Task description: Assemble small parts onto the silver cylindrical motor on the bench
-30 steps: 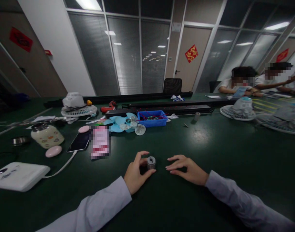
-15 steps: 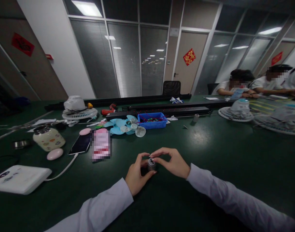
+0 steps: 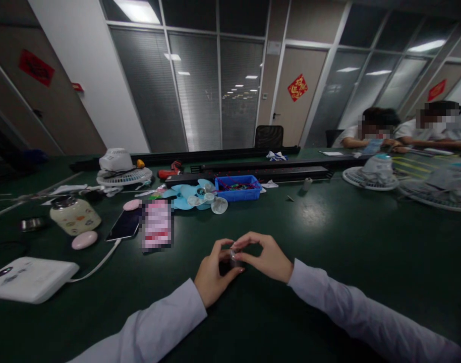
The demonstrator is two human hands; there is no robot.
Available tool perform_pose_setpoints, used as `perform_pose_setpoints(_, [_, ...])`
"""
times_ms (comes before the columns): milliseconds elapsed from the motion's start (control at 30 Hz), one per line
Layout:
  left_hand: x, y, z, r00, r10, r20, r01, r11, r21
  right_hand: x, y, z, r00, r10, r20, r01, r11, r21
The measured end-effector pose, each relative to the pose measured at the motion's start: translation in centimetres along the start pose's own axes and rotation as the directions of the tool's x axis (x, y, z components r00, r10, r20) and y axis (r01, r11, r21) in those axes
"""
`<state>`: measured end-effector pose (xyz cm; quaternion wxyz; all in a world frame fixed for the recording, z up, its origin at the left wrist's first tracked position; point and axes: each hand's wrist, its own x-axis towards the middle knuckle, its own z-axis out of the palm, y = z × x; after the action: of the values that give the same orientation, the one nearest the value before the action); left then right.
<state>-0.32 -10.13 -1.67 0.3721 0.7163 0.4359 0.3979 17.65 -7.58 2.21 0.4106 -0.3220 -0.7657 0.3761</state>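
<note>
object: small grey metal cylinder, short and stubby
state: pinched between the fingertips of both hands, mostly covered by them; only a pale sliver of its top and side shows
pose: appears upright, with its base down on the dark green table; exact tilt cannot be told
place: near centre of the table, just in front of the person, well apart from the clutter farther left
</note>
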Motion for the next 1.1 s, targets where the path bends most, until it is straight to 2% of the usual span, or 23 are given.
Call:
perform_pose_setpoints(167, [-0.03, -0.32, 0.04, 1.000, 0.015, -0.003, -0.015, 1.000, 0.003, -0.02, -0.09, -0.26, 1.000, 0.010, 0.024, -0.010, 1.000, 0.028])
perform_pose_setpoints(533, [-0.10, 0.19, -0.13, 1.000, 0.007, 0.008, -0.007, 1.000, 0.012, 0.28, -0.40, -0.35, 0.999, 0.034, -0.011, -0.034, 0.999, -0.003])
perform_pose_setpoints(833, [-0.19, 0.16, 0.06, 1.000, 0.006, -0.003, -0.006, 1.000, 0.010, 0.51, -0.61, 0.08, 0.997, -0.042, -0.059, 0.037, 0.997, -0.075])
perform_pose_setpoints(1100, [-0.03, 0.16, 0.07, 1.000, 0.014, -0.002, -0.014, 1.000, -0.016, 0.34, -0.40, 0.09, 0.992, -0.127, -0.009, 0.124, 0.979, -0.160])
